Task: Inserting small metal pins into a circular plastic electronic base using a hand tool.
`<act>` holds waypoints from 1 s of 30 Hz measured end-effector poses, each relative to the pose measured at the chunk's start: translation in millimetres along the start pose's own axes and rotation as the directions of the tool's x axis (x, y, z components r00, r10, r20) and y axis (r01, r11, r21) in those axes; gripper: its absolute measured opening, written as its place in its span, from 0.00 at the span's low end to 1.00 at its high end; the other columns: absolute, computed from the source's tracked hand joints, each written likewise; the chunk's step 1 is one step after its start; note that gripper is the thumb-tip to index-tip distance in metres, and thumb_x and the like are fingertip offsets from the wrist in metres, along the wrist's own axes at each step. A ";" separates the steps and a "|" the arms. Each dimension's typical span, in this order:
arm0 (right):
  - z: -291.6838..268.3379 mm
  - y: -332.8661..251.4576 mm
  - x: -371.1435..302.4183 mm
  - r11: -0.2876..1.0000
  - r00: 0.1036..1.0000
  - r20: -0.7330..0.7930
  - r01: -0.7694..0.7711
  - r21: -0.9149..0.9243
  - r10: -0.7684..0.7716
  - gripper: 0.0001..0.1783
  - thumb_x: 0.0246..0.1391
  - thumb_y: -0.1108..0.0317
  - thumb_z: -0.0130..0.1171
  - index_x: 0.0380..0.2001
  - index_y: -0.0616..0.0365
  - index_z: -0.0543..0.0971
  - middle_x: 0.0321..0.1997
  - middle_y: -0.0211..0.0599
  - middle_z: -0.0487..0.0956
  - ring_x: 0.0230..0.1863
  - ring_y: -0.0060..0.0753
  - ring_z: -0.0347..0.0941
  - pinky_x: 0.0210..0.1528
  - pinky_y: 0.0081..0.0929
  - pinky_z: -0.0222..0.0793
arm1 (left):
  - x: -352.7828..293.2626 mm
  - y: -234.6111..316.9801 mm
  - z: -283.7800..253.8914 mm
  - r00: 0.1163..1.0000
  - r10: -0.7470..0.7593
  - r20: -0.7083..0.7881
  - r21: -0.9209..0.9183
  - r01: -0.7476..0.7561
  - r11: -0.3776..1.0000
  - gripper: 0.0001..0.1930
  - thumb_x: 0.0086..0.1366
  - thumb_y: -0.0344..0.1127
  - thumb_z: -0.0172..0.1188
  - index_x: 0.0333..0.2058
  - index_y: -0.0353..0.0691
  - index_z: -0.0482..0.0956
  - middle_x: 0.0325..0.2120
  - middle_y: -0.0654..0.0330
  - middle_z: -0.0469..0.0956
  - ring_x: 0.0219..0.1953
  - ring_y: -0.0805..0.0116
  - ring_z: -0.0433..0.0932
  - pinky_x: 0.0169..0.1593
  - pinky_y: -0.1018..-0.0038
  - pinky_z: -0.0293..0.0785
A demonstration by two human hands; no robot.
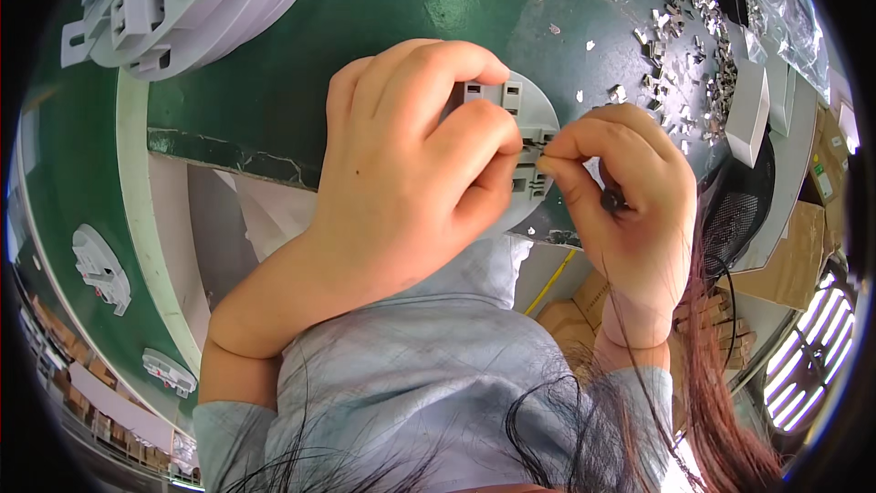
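**Light, stiff disc at the near edge of the surface: hold it by the rim**

You have the grey plastic disc (542,108) between your two hands, at the near edge of the green surface (274,73). The fingers of your left hand (411,146) are clamped on it, reaching over its left side and covering much of its face. On your right hand (643,183), thumb and forefinger are pinched together at the raised slots near the disc's right side; you cannot tell whether a small piece lies between them. A dark, rounded thing (613,200) sits in the curl of that hand.

Expect the disc to be light and stiff, with a smooth skin that may slide a little under dry fingers. Its body should take a firm grip, but the thin-walled slots look the likeliest place to crack, so keep pressure off them. Hold by the outer rim, spreading your fingers wide.

You can read no brand, label or writing on the disc's visible face. The cardboard box (827,164) at the right bears marks too small to make out.
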State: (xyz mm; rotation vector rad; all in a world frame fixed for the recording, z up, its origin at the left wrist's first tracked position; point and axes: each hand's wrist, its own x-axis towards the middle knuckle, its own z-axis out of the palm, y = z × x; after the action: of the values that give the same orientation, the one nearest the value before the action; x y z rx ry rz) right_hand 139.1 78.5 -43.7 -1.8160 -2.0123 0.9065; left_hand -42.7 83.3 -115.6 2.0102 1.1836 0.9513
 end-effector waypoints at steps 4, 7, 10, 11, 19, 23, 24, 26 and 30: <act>-0.3 3.9 4.5 0.999 0.999 0.035 0.041 -0.033 -0.040 0.11 0.42 0.84 0.65 0.31 0.59 0.82 0.32 0.32 0.79 0.27 0.25 0.70 0.27 0.22 0.63 | 0.1 -1.0 3.8 0.999 -0.014 -0.032 0.000 0.014 1.000 0.13 0.45 0.22 0.69 0.29 0.45 0.79 0.49 0.60 0.75 0.49 0.57 0.72 0.52 0.66 0.68; -7.9 9.3 1.9 0.968 0.983 0.046 0.180 -0.177 -0.175 0.12 0.43 0.80 0.66 0.34 0.57 0.82 0.33 0.32 0.79 0.27 0.29 0.73 0.28 0.27 0.66 | 1.3 -2.1 6.8 0.998 -0.023 -0.054 0.001 0.023 1.000 0.12 0.46 0.22 0.69 0.29 0.45 0.79 0.49 0.60 0.75 0.49 0.58 0.72 0.50 0.66 0.68; -13.2 9.4 -3.8 0.799 0.904 0.101 0.416 -0.434 -0.416 0.13 0.45 0.71 0.67 0.38 0.54 0.82 0.33 0.32 0.78 0.28 0.37 0.77 0.29 0.33 0.70 | 3.5 -2.5 7.2 1.000 -0.010 -0.019 -0.014 0.010 1.000 0.12 0.47 0.22 0.69 0.29 0.45 0.79 0.49 0.60 0.75 0.48 0.59 0.72 0.49 0.67 0.69; -9.2 0.1 -12.5 0.748 0.927 0.132 0.363 -0.556 -0.351 0.14 0.45 0.70 0.66 0.39 0.52 0.82 0.35 0.32 0.78 0.29 0.35 0.77 0.29 0.34 0.70 | 3.6 -2.3 7.5 1.000 -0.006 -0.016 -0.014 0.006 1.000 0.12 0.47 0.22 0.69 0.29 0.45 0.79 0.49 0.60 0.75 0.48 0.59 0.72 0.49 0.67 0.69; -7.6 17.5 -10.2 0.942 0.940 -0.066 0.333 -0.052 -0.336 0.10 0.62 0.56 0.58 0.34 0.48 0.79 0.25 0.28 0.76 0.20 0.26 0.67 0.25 0.29 0.58 | 11.6 -1.8 3.3 0.999 0.003 0.034 -0.007 -0.003 1.000 0.10 0.48 0.23 0.69 0.29 0.44 0.79 0.48 0.60 0.75 0.48 0.59 0.72 0.49 0.68 0.69; 0.8 14.4 -11.1 0.499 0.855 -0.399 0.517 0.695 -0.331 0.27 0.68 0.41 0.45 0.20 0.47 0.66 0.18 0.24 0.68 0.13 0.22 0.57 0.22 0.27 0.48 | 17.5 -1.3 1.3 0.998 0.020 0.065 -0.015 -0.019 1.000 0.10 0.49 0.24 0.69 0.29 0.44 0.79 0.49 0.59 0.75 0.49 0.58 0.71 0.51 0.67 0.69; 2.0 15.6 -11.1 0.293 0.838 -0.471 0.540 0.789 -0.275 0.32 0.69 0.37 0.41 0.17 0.46 0.62 0.16 0.23 0.66 0.12 0.21 0.55 0.21 0.26 0.46 | 19.3 -0.9 0.8 0.997 0.018 0.079 -0.019 -0.016 1.000 0.10 0.49 0.24 0.69 0.29 0.45 0.79 0.49 0.59 0.75 0.50 0.58 0.71 0.52 0.67 0.68; 7.3 21.4 -7.0 0.279 0.826 -0.476 0.554 0.784 -0.302 0.32 0.69 0.37 0.40 0.19 0.50 0.64 0.19 0.27 0.69 0.14 0.25 0.57 0.21 0.29 0.50 | 21.8 -1.4 -0.8 0.995 0.011 0.101 -0.015 -0.010 1.000 0.10 0.49 0.24 0.69 0.29 0.45 0.79 0.49 0.59 0.75 0.50 0.58 0.71 0.53 0.66 0.68; 18.9 21.2 -0.5 0.318 0.817 -0.476 0.569 0.758 -0.326 0.34 0.69 0.36 0.39 0.20 0.53 0.66 0.20 0.32 0.71 0.15 0.29 0.58 0.20 0.31 0.54 | 22.9 -5.7 -3.1 0.995 0.012 0.101 -0.002 -0.011 1.000 0.10 0.49 0.25 0.69 0.29 0.45 0.79 0.49 0.59 0.75 0.52 0.57 0.71 0.54 0.64 0.67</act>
State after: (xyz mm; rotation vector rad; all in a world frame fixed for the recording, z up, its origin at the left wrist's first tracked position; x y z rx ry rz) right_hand 144.7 73.3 -71.1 -0.6376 -1.2887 1.1474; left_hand -40.1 106.7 -112.1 2.0406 1.1175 0.8459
